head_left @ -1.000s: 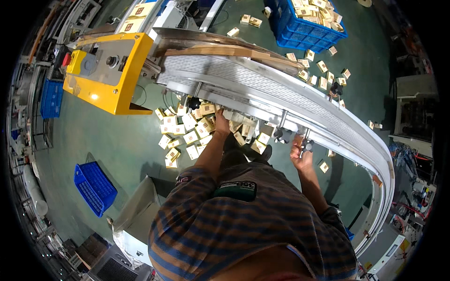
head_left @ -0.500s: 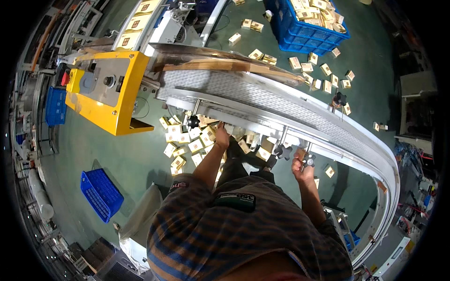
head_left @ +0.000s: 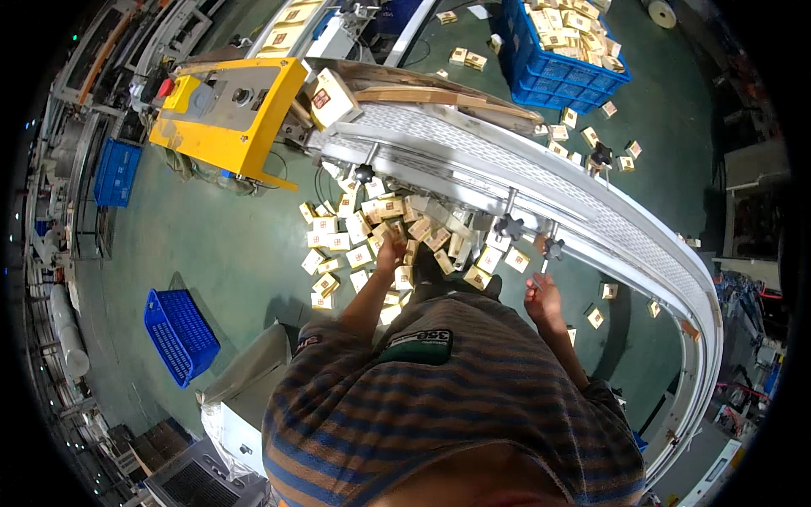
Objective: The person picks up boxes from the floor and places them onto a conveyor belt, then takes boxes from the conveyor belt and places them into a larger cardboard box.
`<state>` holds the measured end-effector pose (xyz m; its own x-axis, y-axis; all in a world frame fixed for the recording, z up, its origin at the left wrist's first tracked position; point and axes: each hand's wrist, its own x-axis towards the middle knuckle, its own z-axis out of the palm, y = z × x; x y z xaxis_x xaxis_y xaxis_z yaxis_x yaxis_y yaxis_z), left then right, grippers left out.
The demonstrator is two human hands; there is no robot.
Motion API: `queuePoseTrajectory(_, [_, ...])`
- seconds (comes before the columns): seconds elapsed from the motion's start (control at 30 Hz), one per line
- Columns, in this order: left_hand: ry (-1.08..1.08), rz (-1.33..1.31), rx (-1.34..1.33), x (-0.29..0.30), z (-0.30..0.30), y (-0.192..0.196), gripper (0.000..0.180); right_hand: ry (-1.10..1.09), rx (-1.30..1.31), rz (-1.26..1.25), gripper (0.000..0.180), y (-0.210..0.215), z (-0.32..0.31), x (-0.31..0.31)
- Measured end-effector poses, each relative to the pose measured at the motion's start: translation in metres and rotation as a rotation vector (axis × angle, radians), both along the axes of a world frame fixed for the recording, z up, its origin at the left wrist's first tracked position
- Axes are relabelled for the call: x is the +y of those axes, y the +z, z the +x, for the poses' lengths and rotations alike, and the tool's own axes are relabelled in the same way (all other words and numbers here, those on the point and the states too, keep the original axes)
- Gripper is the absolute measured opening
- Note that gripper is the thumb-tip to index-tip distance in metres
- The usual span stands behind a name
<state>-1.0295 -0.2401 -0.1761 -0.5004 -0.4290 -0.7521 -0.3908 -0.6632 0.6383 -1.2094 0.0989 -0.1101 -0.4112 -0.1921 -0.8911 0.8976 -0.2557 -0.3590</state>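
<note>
A person's left hand [head_left: 390,251] reaches into small cardboard boxes [head_left: 363,232] piled on the floor below a curved conveyor [head_left: 541,182]; its grip cannot be told. The right hand [head_left: 543,296] hovers unclenched and empty. Grasping 1 box squarely seems best.

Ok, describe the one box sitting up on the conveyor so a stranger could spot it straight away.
Find the yellow machine housing at upper left, then the curved white conveyor that starts beside it. The small cream box sits at that near end, tilted, alone on the belt, while the other loose boxes lie on the green floor.
</note>
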Motion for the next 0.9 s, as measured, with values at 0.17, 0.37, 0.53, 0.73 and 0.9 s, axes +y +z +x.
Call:
queuePoseTrajectory(0.17, [0.067,-0.141,-0.095,0.002,0.032,-0.016,0.071,0.041,0.041,-0.07,0.044,-0.002,-0.005,0.009])
queuePoseTrajectory(0.37, [0.262,-0.934,0.12,-0.056,-0.041,0.081,0.034,0.132,0.259,-0.164,0.043,0.048,-0.029,-0.016])
queuePoseTrajectory(0.53, [0.255,-0.916,0.041,-0.055,-0.046,0.11,0.022,0.001,0.277,-0.138,0.049,0.054,-0.017,-0.011])
queuePoseTrajectory(0.73, [-0.209,-1.879,0.449,-0.015,-0.107,0.209,0.014,0.136,0.539,0.021,0.058,0.086,-0.026,-0.023])
queuePoseTrajectory(0.9, [-0.501,-2.006,0.369,-0.004,-0.175,0.213,0.032,0.258,0.587,0.234,0.044,0.106,-0.028,-0.071])
